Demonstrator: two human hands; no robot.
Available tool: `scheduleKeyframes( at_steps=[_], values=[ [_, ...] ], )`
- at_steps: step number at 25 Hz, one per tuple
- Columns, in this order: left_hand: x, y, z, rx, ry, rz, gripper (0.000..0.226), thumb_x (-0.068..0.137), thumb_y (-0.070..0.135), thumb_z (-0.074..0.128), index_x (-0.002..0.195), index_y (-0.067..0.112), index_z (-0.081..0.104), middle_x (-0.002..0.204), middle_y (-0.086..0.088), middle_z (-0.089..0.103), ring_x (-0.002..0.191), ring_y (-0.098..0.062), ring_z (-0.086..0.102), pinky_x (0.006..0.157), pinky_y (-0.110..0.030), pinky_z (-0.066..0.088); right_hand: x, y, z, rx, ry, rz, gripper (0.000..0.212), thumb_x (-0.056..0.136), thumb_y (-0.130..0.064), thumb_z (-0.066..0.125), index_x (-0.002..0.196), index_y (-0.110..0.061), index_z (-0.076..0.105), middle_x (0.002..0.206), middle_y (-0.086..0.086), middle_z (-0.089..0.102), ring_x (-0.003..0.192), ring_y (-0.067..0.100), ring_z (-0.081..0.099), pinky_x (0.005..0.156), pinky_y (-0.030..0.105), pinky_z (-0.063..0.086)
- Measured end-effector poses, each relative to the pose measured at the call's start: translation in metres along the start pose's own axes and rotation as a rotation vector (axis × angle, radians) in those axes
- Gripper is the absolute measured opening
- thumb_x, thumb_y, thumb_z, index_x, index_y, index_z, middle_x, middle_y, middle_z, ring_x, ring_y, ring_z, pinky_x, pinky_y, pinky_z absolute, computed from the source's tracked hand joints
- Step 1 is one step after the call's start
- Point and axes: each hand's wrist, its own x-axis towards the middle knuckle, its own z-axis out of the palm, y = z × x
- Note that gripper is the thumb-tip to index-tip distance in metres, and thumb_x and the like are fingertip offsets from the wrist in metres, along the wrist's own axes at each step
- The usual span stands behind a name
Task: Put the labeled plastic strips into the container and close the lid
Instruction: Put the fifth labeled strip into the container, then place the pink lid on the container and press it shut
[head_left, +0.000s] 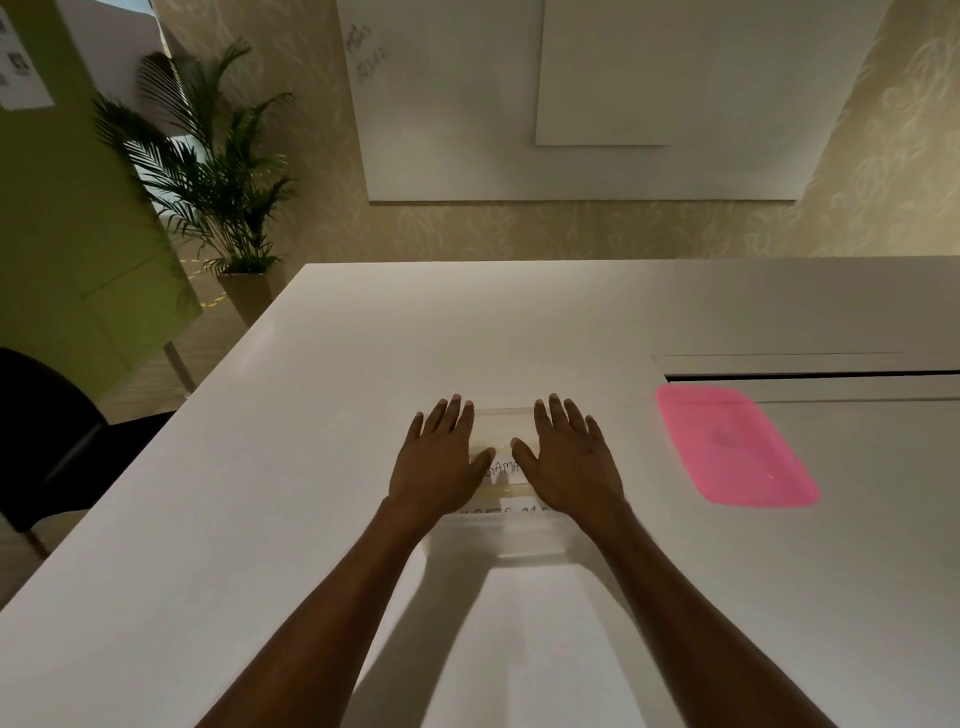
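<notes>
A clear plastic container (503, 540) stands on the white table (311, 441) in front of me. Inside or on it lie labeled plastic strips (505, 467) with handwritten letters, partly covered. My left hand (441, 467) rests flat over the container's left side, fingers spread. My right hand (569, 462) rests flat over its right side, fingers apart as well. Neither hand grips anything. A pink lid (732, 447) lies flat on the table to the right, apart from the container.
A long slot (810, 375) is cut into the tabletop behind the pink lid. A potted palm (218, 171) stands beyond the table's far left corner. A dark chair (47, 436) sits at the left edge.
</notes>
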Motion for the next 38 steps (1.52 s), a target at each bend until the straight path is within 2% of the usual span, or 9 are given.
scheduleKeyframes(
  at_steps=[6,15,19,22,24,26,32,36,38],
  values=[
    [-0.020,-0.047,-0.009,0.009,0.017,-0.004,0.075,0.105,0.057,0.033,0.165,0.017,0.013,0.173,-0.003,0.009,0.160,-0.019,0.006,0.129,-0.042,0.008,-0.001,-0.050,0.012,0.020,-0.002,-0.007,0.075,0.106,-0.056,0.022,0.165,-0.012,0.014,0.174,0.012,0.009,0.162,0.029,0.006,0.131,0.049,0.009],
    [-0.024,-0.044,-0.014,0.007,0.007,-0.020,0.072,0.106,0.053,0.031,0.165,0.015,0.012,0.173,-0.005,0.008,0.160,-0.020,0.005,0.129,-0.043,0.008,-0.004,-0.051,0.010,0.072,0.031,-0.013,0.071,0.107,-0.053,0.025,0.165,-0.013,0.018,0.174,0.011,0.011,0.162,0.028,0.008,0.131,0.047,0.011],
    [-0.024,-0.042,-0.015,0.001,0.007,-0.040,0.070,0.107,0.050,0.033,0.164,0.016,0.014,0.173,-0.004,0.011,0.160,-0.020,0.007,0.129,-0.043,0.009,-0.004,-0.042,0.001,0.287,0.019,-0.022,0.067,0.108,-0.052,0.033,0.162,-0.014,0.028,0.173,0.011,0.014,0.161,0.025,0.009,0.131,0.044,0.012],
    [-0.019,-0.034,-0.019,-0.052,-0.008,-0.117,0.065,0.108,0.048,0.034,0.163,0.016,0.021,0.172,-0.007,0.016,0.160,-0.022,0.009,0.129,-0.048,0.009,-0.002,-0.032,-0.008,0.588,0.011,0.004,0.062,0.107,-0.049,0.043,0.159,-0.016,0.037,0.173,0.006,0.020,0.160,0.019,0.014,0.130,0.037,0.015],
    [-0.012,-0.019,-0.022,-0.092,-0.006,-0.195,0.063,0.108,0.048,0.034,0.162,0.017,0.025,0.171,-0.011,0.019,0.159,-0.027,0.008,0.127,-0.053,0.007,-0.004,-0.021,-0.012,0.731,0.050,0.011,0.057,0.106,-0.047,0.048,0.155,-0.019,0.043,0.171,0.001,0.025,0.159,0.013,0.019,0.127,0.034,0.019],
    [-0.005,0.005,-0.024,-0.116,0.027,-0.222,0.063,0.108,0.049,0.033,0.162,0.017,0.026,0.170,-0.013,0.019,0.159,-0.029,0.007,0.126,-0.055,0.006,-0.008,-0.005,-0.015,0.743,0.095,-0.015,0.055,0.106,-0.046,0.050,0.153,-0.018,0.046,0.169,0.000,0.029,0.158,0.011,0.020,0.127,0.033,0.021],
    [0.027,0.098,-0.028,-0.197,0.165,-0.108,0.066,0.108,0.048,0.035,0.163,0.015,0.020,0.169,-0.015,0.020,0.159,-0.029,0.010,0.128,-0.051,0.008,-0.002,0.072,-0.026,0.643,0.176,-0.008,0.058,0.105,-0.044,0.052,0.154,-0.013,0.044,0.168,0.005,0.031,0.158,0.016,0.022,0.128,0.038,0.022],
    [0.053,0.161,-0.012,-0.196,0.119,-0.028,0.068,0.108,0.047,0.033,0.164,0.013,0.014,0.169,-0.015,0.020,0.158,-0.029,0.012,0.127,-0.050,0.012,0.011,0.142,-0.029,0.514,0.179,0.038,0.060,0.106,-0.045,0.050,0.156,-0.014,0.041,0.168,0.006,0.030,0.158,0.020,0.022,0.128,0.039,0.021],
    [0.065,0.189,0.004,-0.191,0.076,0.004,0.068,0.108,0.046,0.035,0.164,0.012,0.016,0.167,-0.015,0.027,0.156,-0.030,0.021,0.126,-0.046,0.019,0.016,0.180,-0.029,0.464,0.190,0.076,0.060,0.105,-0.044,0.051,0.155,-0.012,0.042,0.166,0.009,0.035,0.156,0.023,0.026,0.127,0.040,0.023]
  ],
)
